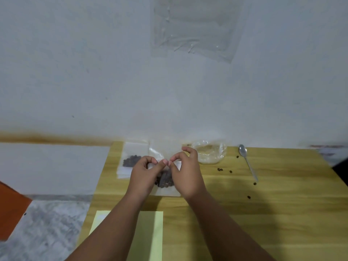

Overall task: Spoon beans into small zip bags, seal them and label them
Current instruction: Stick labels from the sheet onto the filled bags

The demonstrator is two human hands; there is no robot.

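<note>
On my feed the wooden table (263, 213) fills the lower half, with a yellow sheet (146, 232) at its 6 o'clock edge. The left hand (144, 175) and right hand (186, 174) meet at centre. Each pinches the top edge of a zip bag (165, 192) lying flat, beans (165, 179) pooled inside. A 2nd filled bag (130, 159) sits at 10 o'clock, a crumpled plastic bag (211, 152) at 1 o'clock, and the spoon (247, 162) at 3 o'clock among loose beans (220, 169).

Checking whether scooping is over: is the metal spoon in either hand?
No, the silver metal spoon lies on the wooden table, while the left hand and right hand pinch the clear zip bag.
</note>
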